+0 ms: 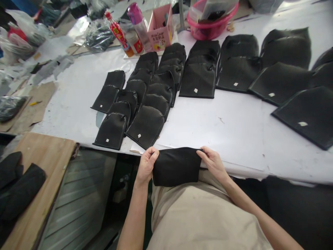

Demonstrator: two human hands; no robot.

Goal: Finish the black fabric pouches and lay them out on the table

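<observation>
White-covered worktable (229, 128), left hand (147, 165) and right hand (212, 162) each pinching an upper corner of one black piece (177, 167), spread between them at the near edge, overlapping black panels (199, 78) with pale tags (195, 90) beyond, pink box (162, 34), pink basin (208, 32) and purple-topped bottle (135, 14) at rear.

Loose beige garment (203, 215), bare forearms (137, 211)

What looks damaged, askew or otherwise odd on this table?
A grey-blue patch interrupts the white table surface beside the leftmost rows of black pieces; whether it's a tear or a stain, I can't tell. Loose scraps also lie in a jumble farther left, looking untidy next to those overlapping rows.
</observation>
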